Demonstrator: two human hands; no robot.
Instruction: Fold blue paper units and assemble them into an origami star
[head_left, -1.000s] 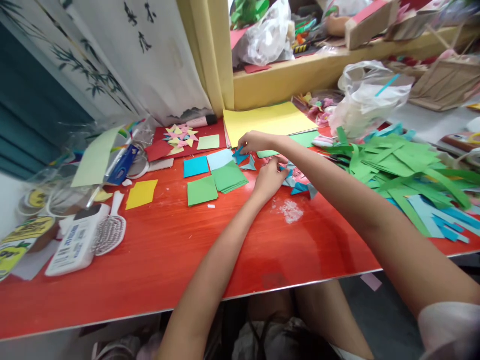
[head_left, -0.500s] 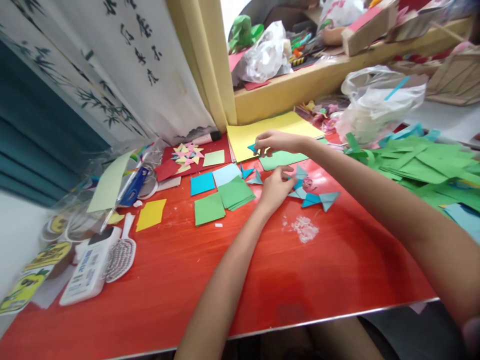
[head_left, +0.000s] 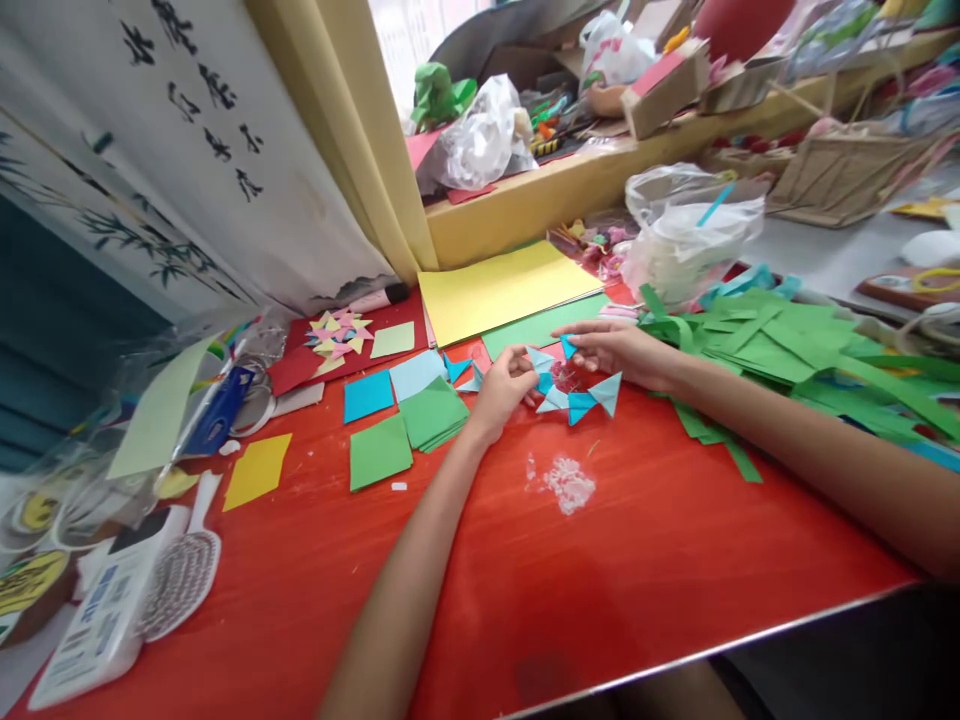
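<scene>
On the red table (head_left: 465, 570) my left hand (head_left: 504, 387) rests with fingers curled against a cluster of folded blue paper pieces (head_left: 577, 397). My right hand (head_left: 619, 350) comes in from the right and pinches a small folded blue piece (head_left: 568, 346) just above that cluster. Two more folded blue pieces (head_left: 463, 372) lie to the left of my left hand, beside a stack of green paper squares (head_left: 433, 412).
Blue, green and yellow squares (head_left: 255, 470) lie at left. A large yellow sheet (head_left: 502, 290) and a green one sit behind the hands. Green paper strips (head_left: 780, 340) pile at right, beside a plastic bag (head_left: 690, 230). A white smear (head_left: 566, 483), a hairbrush (head_left: 176, 575) and a white box (head_left: 94, 620) lie near.
My right hand has carried the small blue piece from over the yellow sheet down and right to the cluster. The left hand stays at the cluster. The camera has shifted.
</scene>
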